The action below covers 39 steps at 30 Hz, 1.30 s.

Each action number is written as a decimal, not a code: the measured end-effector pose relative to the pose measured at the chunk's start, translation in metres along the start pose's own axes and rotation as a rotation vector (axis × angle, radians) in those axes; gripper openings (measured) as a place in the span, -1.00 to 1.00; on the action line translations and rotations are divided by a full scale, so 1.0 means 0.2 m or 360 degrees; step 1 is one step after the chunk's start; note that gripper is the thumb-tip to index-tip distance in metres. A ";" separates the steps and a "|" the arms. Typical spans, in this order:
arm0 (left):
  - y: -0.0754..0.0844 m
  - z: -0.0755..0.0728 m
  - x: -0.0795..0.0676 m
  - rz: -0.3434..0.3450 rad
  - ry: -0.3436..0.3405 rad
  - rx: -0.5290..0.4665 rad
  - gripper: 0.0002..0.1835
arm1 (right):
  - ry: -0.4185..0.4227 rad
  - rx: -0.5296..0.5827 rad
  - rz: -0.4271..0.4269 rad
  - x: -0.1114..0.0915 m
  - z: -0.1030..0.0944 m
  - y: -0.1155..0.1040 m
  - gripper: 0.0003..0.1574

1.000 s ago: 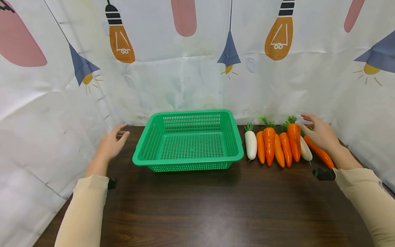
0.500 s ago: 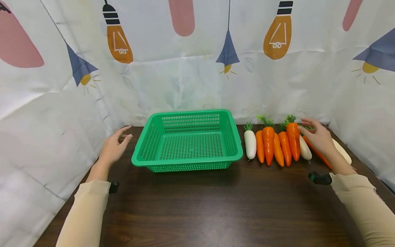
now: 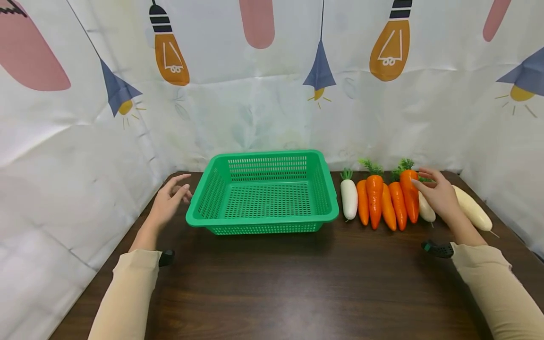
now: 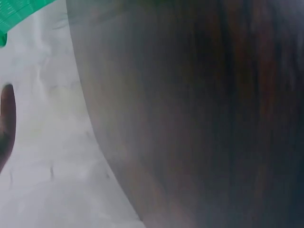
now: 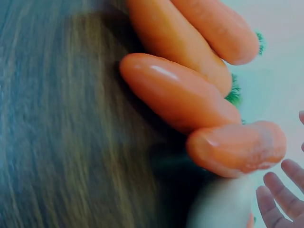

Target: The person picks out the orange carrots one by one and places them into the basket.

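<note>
In the head view my left hand hovers just left of the green plastic basket, its fingers loosely bent around nothing. My right hand is over the right end of a row of vegetables, fingers spread and holding nothing. Its thumb is closest to the rightmost visible carrot; I cannot tell if they touch. The right wrist view has the fingers beside the tip of an orange carrot. A white radish is partly hidden by that hand, and a longer white radish lies to its right.
Several more carrots and a small white radish line up right of the basket, leafy tops toward the back. Everything stands on a dark wooden table. A printed white cloth encloses the back and sides.
My left hand has moved right, closer to the basket. The right hand has come slightly nearer and inward, uncovering the long radish and hiding the carrot beneath it. The vegetables stay put.
</note>
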<state>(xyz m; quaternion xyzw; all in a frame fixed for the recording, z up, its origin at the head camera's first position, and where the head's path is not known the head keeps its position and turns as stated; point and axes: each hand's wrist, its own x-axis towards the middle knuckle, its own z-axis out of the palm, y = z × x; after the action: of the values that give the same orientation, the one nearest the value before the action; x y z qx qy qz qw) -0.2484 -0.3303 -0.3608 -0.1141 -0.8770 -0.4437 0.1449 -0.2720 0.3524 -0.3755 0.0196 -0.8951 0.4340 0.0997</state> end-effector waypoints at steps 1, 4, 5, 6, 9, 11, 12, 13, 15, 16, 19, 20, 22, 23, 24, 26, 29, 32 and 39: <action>-0.01 0.00 0.00 -0.0005 -0.0021 -0.0068 -0.47 | -0.0006 -0.0001 0.0002 0.00 0.01 0.00 -0.06; -0.01 0.01 0.01 -0.0021 -0.0085 -0.0258 -0.45 | -0.0012 -0.0021 -0.0009 0.01 0.03 0.00 -0.04; -0.02 0.01 0.01 -0.0022 -0.0102 -0.0299 -0.44 | -0.0009 -0.0031 -0.0015 0.01 0.03 0.00 -0.04; -0.01 0.02 0.01 -0.0023 -0.0115 -0.0323 -0.44 | -0.0008 -0.0037 -0.0021 0.02 0.03 0.01 -0.04; -0.01 0.02 0.01 -0.0025 -0.0134 -0.0357 -0.43 | -0.0003 -0.0054 -0.0048 0.03 0.05 0.01 -0.05; -0.01 0.03 0.02 -0.0029 -0.0143 -0.0360 -0.43 | 0.0002 -0.0063 -0.0061 0.03 0.05 0.02 -0.06; -0.01 0.03 0.02 -0.0036 -0.0147 -0.0355 -0.43 | 0.0002 -0.0071 -0.0062 0.03 0.05 0.02 -0.06; -0.01 0.04 0.02 -0.0039 -0.0151 -0.0351 -0.43 | 0.0001 -0.0080 -0.0066 0.03 0.05 0.02 -0.07; -0.01 0.04 0.02 -0.0045 -0.0182 -0.0359 -0.42 | -0.0003 -0.0103 -0.0066 0.03 0.05 0.02 -0.06; -0.01 0.04 0.02 -0.0045 -0.0202 -0.0368 -0.42 | -0.0006 -0.0121 -0.0066 0.02 0.05 0.02 -0.05; -0.02 0.05 0.02 -0.0030 -0.0255 -0.0401 -0.42 | -0.0015 -0.0179 -0.0072 0.02 0.06 0.02 -0.04; -0.02 0.05 0.02 -0.0027 -0.0274 -0.0410 -0.42 | -0.0019 -0.0197 -0.0072 0.02 0.06 0.02 -0.04; -0.03 0.05 0.02 -0.0016 -0.0300 -0.0412 -0.43 | -0.0025 -0.0234 -0.0070 0.03 0.06 0.02 -0.04; -0.03 0.06 0.01 -0.0015 -0.0311 -0.0403 -0.43 | -0.0028 -0.0250 -0.0066 0.03 0.07 0.02 -0.04; -0.03 0.06 0.01 -0.0014 -0.0324 -0.0391 -0.43 | -0.0030 -0.0262 -0.0060 0.03 0.07 0.02 -0.04; -0.04 0.06 0.01 -0.0028 -0.0343 -0.0368 -0.44 | -0.0036 -0.0279 -0.0045 0.04 0.08 0.01 -0.04; -0.04 0.06 0.00 -0.0050 -0.0364 -0.0326 -0.43 | -0.0035 -0.0324 -0.0026 0.04 0.09 0.01 -0.04; -0.05 0.06 0.01 -0.0054 -0.0386 -0.0314 -0.43 | -0.0025 -0.0374 -0.0015 0.05 0.09 0.00 -0.04; -0.05 0.06 0.01 -0.0046 -0.0437 -0.0355 -0.41 | -0.0040 -0.0405 0.0017 0.05 0.09 -0.04 -0.08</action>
<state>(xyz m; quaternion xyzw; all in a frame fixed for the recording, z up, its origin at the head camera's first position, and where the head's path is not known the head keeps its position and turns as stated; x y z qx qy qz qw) -0.2561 -0.3260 -0.3740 -0.1763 -0.8354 -0.5206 0.0037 -0.2840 0.3340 -0.3792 0.0076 -0.9443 0.3172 0.0879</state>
